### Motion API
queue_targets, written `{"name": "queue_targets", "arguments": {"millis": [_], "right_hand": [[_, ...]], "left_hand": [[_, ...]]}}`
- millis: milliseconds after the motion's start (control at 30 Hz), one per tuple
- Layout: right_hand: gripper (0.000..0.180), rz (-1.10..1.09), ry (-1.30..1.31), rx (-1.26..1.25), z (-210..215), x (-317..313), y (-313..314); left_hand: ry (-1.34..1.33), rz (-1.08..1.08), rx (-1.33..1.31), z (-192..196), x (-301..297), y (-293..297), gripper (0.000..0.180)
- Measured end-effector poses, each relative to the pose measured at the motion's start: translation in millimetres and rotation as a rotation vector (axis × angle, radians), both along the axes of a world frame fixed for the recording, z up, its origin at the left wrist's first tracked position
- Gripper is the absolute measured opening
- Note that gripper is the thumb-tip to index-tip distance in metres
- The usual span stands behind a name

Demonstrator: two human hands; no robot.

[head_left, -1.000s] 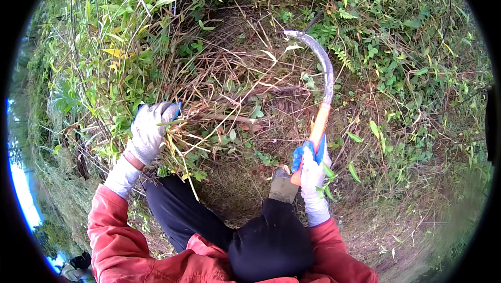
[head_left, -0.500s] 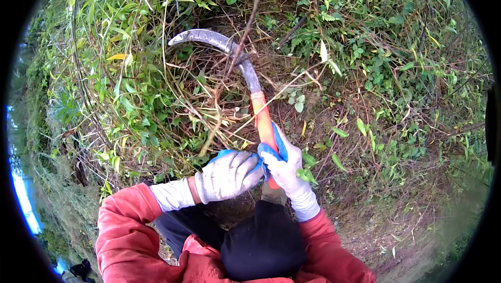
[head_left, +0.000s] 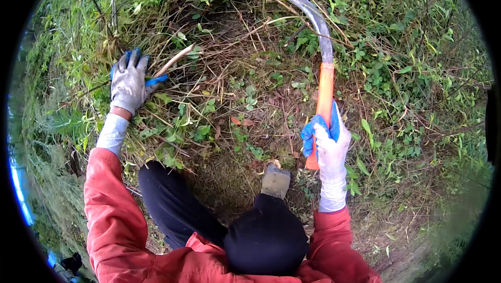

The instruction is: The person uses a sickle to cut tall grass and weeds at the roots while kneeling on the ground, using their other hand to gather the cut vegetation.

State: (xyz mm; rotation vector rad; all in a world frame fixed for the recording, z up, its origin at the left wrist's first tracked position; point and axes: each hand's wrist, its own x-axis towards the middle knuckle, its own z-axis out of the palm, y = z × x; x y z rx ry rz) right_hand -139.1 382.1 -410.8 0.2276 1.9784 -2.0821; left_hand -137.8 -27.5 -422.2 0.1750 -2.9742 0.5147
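sickle (head_left: 326, 55) at right, left hand (head_left: 129, 83) spread

the right hand (head_left: 332, 142), gloved, is wrapped around the lower part of the orange handle (head_left: 324, 87). the grey blade (head_left: 308, 10) extends forward, its tip curving left; a thin stem (head_left: 338, 41) crosses it. the left hand, gloved, is palm down over vegetation (head_left: 175, 126), fingers extended, thumb near a pale stick (head_left: 175, 61); contact beneath the palm cannot be determined. a boot (head_left: 276, 181) stands between the hands, nearer the right.
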Motion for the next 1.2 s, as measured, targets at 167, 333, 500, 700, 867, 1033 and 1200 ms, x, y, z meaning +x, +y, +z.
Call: {"name": "queue_targets", "arguments": {"millis": [167, 333, 500, 700, 867, 1033, 1200], "right_hand": [[0.056, -0.009, -0.151, 0.076, -39, 48, 28], [0.055, 0.003, -0.143, 0.037, -71, 17, 6], [0.058, 0.254, -0.086, 0.247, -102, 11, -19], [0.062, 0.306, 0.086, 0.433, -98, 58, -18], [0.058, 0.271, 0.084, 0.426, -98, 17, -22], [0.058, 0.273, -0.023, 0.261, -121, 9, -41], [0.055, 0.293, -0.214, 0.3, -92, 144, 42]], "left_hand": [[-0.193, 0.193, 0.095, 5, 12, -14, 0.078], [-0.117, -0.041, 0.111, 36, -4, 15, 0.064], [0.335, -0.386, 0.237, 61, -63, 94, 0.037], [-0.688, -0.095, 0.395, -24, -114, 132, 0.107], [-0.604, -0.1, 0.239, -73, -108, 141, 0.052], [-0.494, -0.231, 0.265, -85, -105, 123, 0.017], [-0.27, -0.437, 0.385, -31, -1, 84, 0.036]]}}
